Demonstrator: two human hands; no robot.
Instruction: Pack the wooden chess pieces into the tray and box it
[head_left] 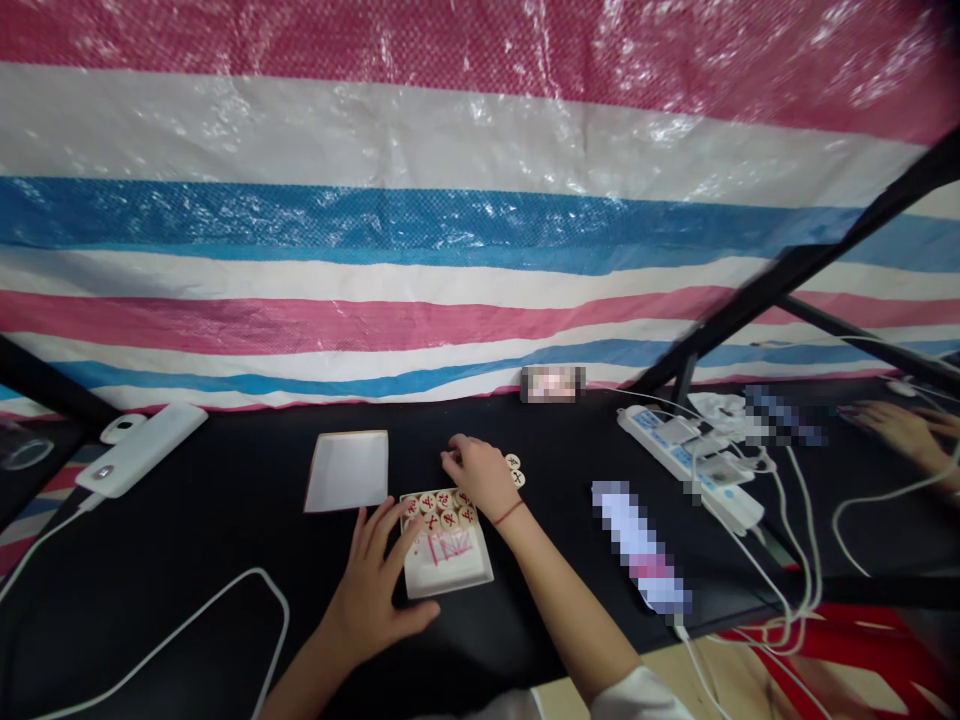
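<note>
A shallow white box (480,572) lies on the black table in front of me. Several round Chinese chess pieces (448,518) with red characters fill its far part, and a white sheet with pink print (450,560) covers the near part. My left hand (379,575) rests at the box's left side, fingers spread. Just beyond the far edge, my right hand (480,475) reaches down with bent fingers; what lies under its fingertips is hidden. Two more chess pieces (516,472) with dark characters show on the table beside the right hand. A box lid (347,472) lies to the left.
On the right are a power strip (690,465) with plugs and cables and a blurred phone (641,548). Another small device (553,384) stands by the striped sheet (375,220). A white power bank (142,450) lies left. At far right another person's hand (892,430) shows.
</note>
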